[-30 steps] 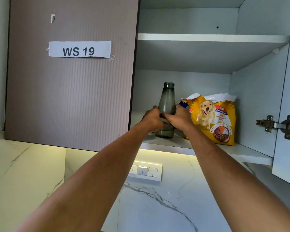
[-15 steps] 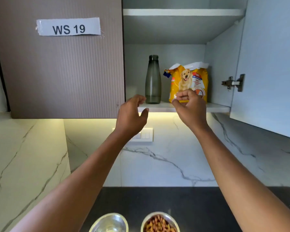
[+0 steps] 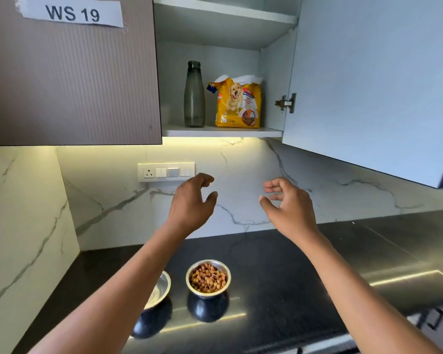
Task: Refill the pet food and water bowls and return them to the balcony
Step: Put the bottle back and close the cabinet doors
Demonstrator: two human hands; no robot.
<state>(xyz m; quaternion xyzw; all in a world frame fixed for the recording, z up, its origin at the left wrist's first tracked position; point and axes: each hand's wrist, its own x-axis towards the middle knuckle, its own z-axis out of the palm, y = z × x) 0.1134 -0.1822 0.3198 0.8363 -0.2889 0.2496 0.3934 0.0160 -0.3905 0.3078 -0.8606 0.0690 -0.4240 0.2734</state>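
Head view. Both arms reach forward and up from the bottom corners of the frame, forearms bare, hands raised in front of the marble backsplash (image 3: pixel 241 175) and above the dark countertop (image 3: pixel 279 264).

Left hand (image 3: pixel 191 204): back of hand toward camera, wrist straight, fingers curled loosely forward with the thumb held apart from them; nothing between them. It sits just below and right of the switch panel (image 3: pixel 166 172), not touching it.

Right hand (image 3: pixel 288 204): palm turned inward to the left, fingers bent and spread from the thumb in a loose open curl; holds nothing. The two hands are level with each other and apart.

Food bowl (image 3: pixel 208 277): steel, filled with brown kibble, standing on the countertop between the forearms. Second steel bowl (image 3: pixel 161 286) just left of it, partly hidden by the left forearm; whether it holds water cannot be told.

Upper cabinet: right door (image 3: pixel 368 85) swung open, left door (image 3: pixel 69 80) shut with a label reading "WS 19" (image 3: pixel 71 12). On the lower shelf (image 3: pixel 223 131), a dark bottle (image 3: pixel 194 95) stands upright; the yellow dog food bag (image 3: pixel 239 102) stands just right of it, top open.
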